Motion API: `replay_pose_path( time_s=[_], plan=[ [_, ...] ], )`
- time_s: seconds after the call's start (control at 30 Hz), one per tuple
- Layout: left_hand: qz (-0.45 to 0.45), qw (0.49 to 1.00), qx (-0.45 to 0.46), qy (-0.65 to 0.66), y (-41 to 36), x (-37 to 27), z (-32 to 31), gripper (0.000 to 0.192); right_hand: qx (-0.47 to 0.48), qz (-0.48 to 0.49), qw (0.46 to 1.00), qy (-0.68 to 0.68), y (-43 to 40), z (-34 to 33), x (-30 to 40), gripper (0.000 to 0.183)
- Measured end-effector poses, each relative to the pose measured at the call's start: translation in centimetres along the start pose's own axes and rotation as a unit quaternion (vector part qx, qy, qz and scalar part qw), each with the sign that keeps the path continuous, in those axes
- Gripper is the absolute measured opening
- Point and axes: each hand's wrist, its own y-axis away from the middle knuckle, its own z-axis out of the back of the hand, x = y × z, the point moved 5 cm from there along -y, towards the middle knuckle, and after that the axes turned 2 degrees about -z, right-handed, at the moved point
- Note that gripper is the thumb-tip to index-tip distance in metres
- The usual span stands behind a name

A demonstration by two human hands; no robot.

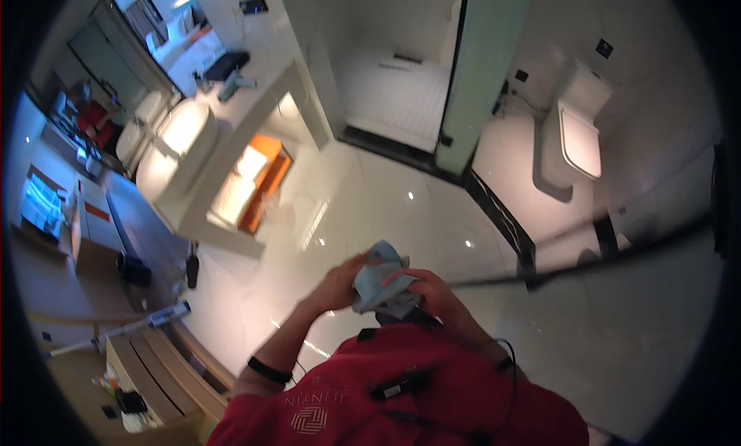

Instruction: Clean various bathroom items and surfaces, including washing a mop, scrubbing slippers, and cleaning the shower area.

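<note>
A crumpled light blue cloth is held in front of my chest, between both hands. My left hand in the picture's left half grips one side of it, with the fingers partly hidden behind the folds. On the other side, my right hand has its fingers laid on the cloth and pressed into it. Grey folds of cloth hang at the lower edge, near my red shirt. Beneath the hands lies the glossy tiled floor.
On the left a vanity holds a white oval basin and a hair dryer; an orange tray with white towels sits below. A glass door and a toilet are at the right, a wooden bench lower left.
</note>
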Motion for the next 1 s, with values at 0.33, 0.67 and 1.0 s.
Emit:
replay_pose_path(
  time_s=[0.33, 0.67, 1.0],
  plan=[
    [0.186, 0.89, -0.262, 0.323, -13.9, 17.0, 20.4, 0.03, -0.162, 0.041, 0.986, 0.018, -25.5, 16.0, 12.1, 0.038],
    [0.108, 0.906, -0.351, 0.212, -47.8, 35.8, 42.2, 0.04, -0.174, -0.099, 0.966, 0.162, -50.5, 33.8, 24.4, 0.03],
    [0.158, 0.927, -0.214, 0.266, -92.9, 49.1, 55.7, 0.03, -0.399, -0.102, 0.91, 0.048, -64.6, 57.3, 37.6, 0.025]
  ],
)
